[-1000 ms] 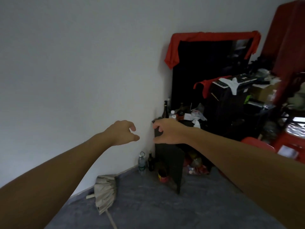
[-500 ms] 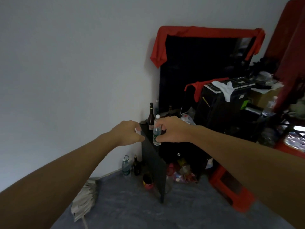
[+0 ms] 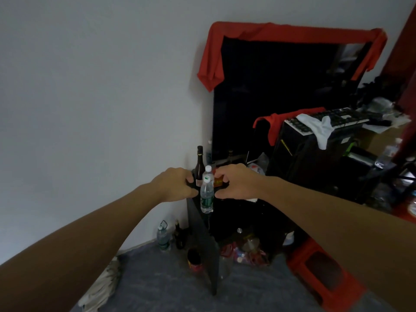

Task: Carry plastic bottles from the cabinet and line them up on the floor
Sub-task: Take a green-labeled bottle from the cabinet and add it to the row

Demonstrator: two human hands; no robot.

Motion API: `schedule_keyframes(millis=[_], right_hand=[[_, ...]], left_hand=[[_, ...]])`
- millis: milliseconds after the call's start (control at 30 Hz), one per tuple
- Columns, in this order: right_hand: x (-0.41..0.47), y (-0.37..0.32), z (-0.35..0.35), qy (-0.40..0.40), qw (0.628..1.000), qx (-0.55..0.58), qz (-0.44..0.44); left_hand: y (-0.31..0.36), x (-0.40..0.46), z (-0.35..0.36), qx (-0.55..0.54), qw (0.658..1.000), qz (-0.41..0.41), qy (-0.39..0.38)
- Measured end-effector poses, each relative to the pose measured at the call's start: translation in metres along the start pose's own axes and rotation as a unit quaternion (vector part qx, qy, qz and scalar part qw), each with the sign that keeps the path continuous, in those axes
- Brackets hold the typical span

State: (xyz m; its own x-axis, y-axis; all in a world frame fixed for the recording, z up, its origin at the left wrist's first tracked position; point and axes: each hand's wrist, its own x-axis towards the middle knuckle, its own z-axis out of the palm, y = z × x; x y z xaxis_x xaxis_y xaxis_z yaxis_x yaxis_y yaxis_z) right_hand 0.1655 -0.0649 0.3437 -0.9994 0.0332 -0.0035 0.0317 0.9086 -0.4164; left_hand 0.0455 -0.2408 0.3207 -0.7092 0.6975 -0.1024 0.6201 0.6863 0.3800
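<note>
Plastic bottle (image 3: 206,194) upright | between both hands; left hand (image 3: 174,185), right hand (image 3: 236,183)

**Supports and their loads: dark cabinet and grey floor**

Dark cabinet (image 3: 203,239) set in the corner against the white wall, side panel reaching down to the floor (image 3: 157,289). On its top: tall dark glass bottle (image 3: 199,163), upright near the wall; clear plastic bottle (image 3: 207,191) with white cap and green label, upright at the front edge; small orange item (image 3: 218,181) just behind. On the grey floor: handled water bottle (image 3: 163,237) and small dark bottle (image 3: 179,235), side by side at the wall; dark can (image 3: 194,260) beside the panel; pale mop head (image 3: 101,287) at left; red stool (image 3: 324,271) at right; assorted clutter (image 3: 245,251) under the cabinet, contents unclear.
</note>
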Motion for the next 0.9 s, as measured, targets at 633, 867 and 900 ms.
schedule_keyframes(millis=[633,867,900], right_hand=[[0.166,0.147,0.008,-0.087,0.994,0.039,-0.053],[0.207,0.191,0.024,-0.139,0.984,0.046,-0.1],[0.211,0.196,0.028,-0.149,0.982,0.04,-0.106]], left_hand=[[-0.022,0.173,0.04,0.001,0.997,-0.082,0.006],[-0.025,0.199,0.077,0.011,0.988,-0.154,0.022],[-0.025,0.2,0.081,0.008,0.986,-0.163,0.024]])
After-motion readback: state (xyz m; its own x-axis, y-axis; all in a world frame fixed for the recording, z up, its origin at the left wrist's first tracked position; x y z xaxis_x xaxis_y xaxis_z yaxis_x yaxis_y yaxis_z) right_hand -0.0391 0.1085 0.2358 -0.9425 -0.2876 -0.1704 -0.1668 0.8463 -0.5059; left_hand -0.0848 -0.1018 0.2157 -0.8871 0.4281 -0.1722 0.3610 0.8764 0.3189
